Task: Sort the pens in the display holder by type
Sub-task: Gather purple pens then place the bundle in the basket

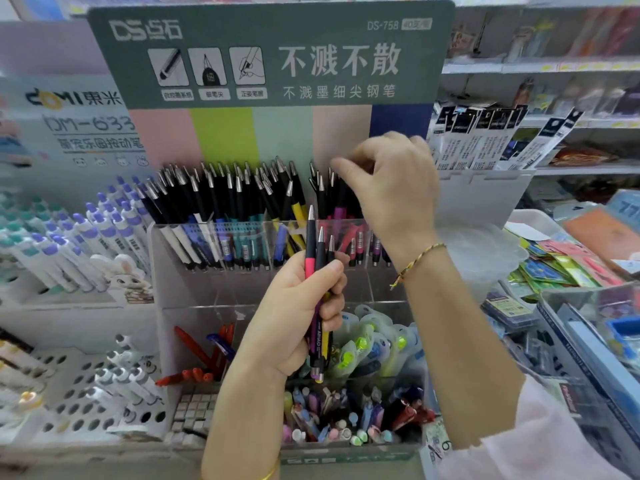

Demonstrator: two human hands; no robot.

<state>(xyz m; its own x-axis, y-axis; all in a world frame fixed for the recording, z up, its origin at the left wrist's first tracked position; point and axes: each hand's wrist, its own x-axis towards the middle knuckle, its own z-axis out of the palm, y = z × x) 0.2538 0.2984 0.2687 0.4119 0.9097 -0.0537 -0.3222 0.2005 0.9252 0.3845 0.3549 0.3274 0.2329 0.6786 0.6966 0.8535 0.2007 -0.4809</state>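
A clear acrylic display holder [162, 271] stands in the middle, its compartments packed with many black-gripped pens [221, 199] whose barrels are white, blue, teal, yellow, red and purple. My left hand [298, 313] grips a small bundle of pens [317, 271] upright in front of the holder, one with a pink barrel. My right hand [391, 178] reaches over the right compartments, fingers curled down among the pen tips there. I cannot tell whether they pinch a pen.
White pens with purple caps [100, 233] fill a rack at left. Below the holder sit red pens [197, 355], packaged items [377, 344] and a tray of pastel pens [332, 420]. Packets [495, 136] and shelves crowd the right side.
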